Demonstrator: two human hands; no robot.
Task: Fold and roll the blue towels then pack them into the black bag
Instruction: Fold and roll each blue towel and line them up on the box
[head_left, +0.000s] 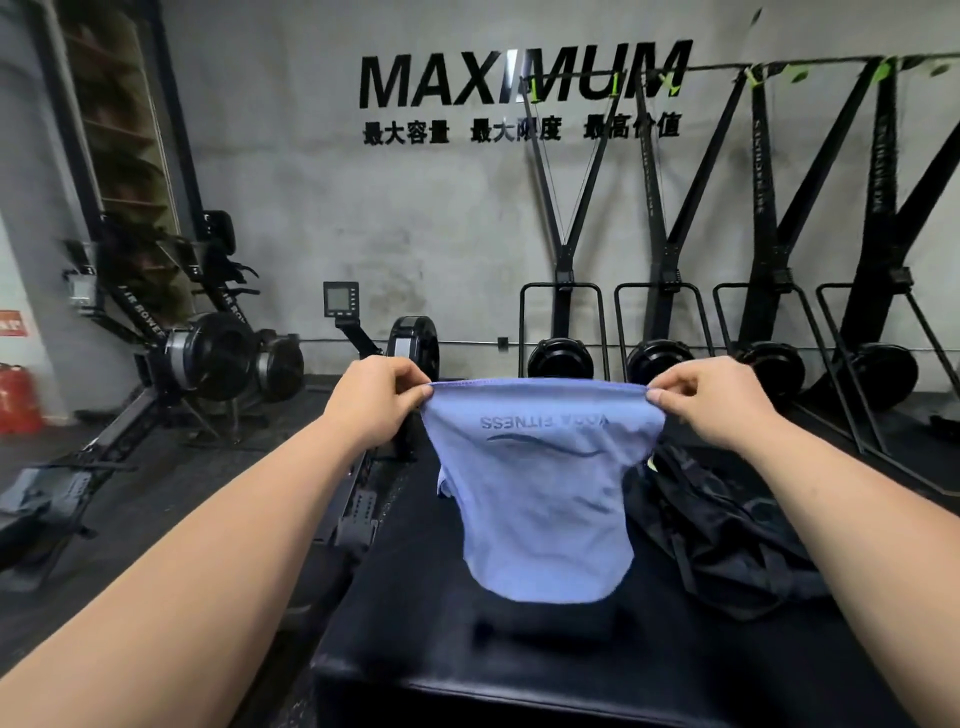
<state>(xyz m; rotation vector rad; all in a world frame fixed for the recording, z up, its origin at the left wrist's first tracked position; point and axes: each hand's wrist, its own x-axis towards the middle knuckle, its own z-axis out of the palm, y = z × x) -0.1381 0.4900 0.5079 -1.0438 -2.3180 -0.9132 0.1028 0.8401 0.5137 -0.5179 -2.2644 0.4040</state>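
Note:
A blue towel with dark upside-down lettering hangs in the air in front of me. My left hand pinches its top left corner and my right hand pinches its top right corner, so the top edge is stretched between them. The towel's lower edge hangs just above a black padded box. A bit of more blue cloth shows behind the towel's left side. The black bag lies crumpled on the box, to the right of the towel.
Rowing machines stand on the dark floor at the left. Ski-trainer machines line the grey wall at the back right. A red extinguisher sits at the far left. The box's left edge drops to the floor.

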